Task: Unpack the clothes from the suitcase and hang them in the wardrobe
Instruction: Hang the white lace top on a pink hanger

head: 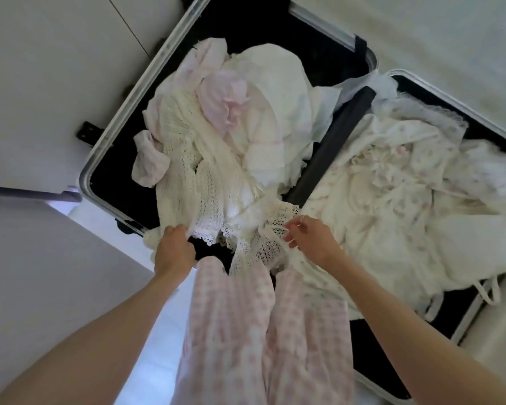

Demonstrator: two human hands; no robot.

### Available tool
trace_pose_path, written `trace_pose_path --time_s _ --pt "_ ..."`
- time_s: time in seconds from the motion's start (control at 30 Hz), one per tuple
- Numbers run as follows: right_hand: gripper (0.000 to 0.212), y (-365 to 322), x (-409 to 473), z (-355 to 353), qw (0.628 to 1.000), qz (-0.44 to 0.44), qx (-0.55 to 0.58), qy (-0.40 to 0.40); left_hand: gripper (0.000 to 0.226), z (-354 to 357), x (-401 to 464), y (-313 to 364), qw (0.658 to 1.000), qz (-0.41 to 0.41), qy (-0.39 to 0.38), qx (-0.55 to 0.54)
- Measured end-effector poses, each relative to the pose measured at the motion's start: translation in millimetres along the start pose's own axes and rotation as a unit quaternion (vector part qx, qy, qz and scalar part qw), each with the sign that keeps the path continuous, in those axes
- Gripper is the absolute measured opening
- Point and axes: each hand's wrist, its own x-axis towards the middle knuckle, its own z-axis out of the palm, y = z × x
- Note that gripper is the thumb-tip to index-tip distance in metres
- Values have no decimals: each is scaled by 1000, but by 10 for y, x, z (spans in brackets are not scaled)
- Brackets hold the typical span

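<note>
An open black suitcase with a silver rim (120,118) lies on the floor, both halves heaped with pale clothes. A cream crochet-lace garment (214,185) stretches from the left half toward me. My left hand (174,249) grips its lower left edge. My right hand (310,239), a ring on one finger, pinches its lace hem on the right. White and pink clothes (246,106) are piled behind it. Floral white clothes (392,182) fill the right half.
A pink-checked garment (246,331) hangs from my body in the foreground. White cabinet doors (56,68) stand at the left, with a dark handle (30,194) below them. Pale floor surrounds the suitcase at the right and top.
</note>
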Motion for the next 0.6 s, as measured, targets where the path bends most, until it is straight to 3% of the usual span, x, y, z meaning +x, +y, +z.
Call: trace_pose_path --time_s 0.13,0.33,0.6 --pt "23 -160 -370 -117 1000 20 10 -6 27 -247 -426 109 996 43 -12 -76" --pt "23 -575 -1376 -441 999 34 34 -20 19 -1014 -1304 526 976 19 -3 -215" --pt "27 -1053 -2813 -995 996 67 62 -6 25 -2292 -2584 1086 898 -72 -14 -434"
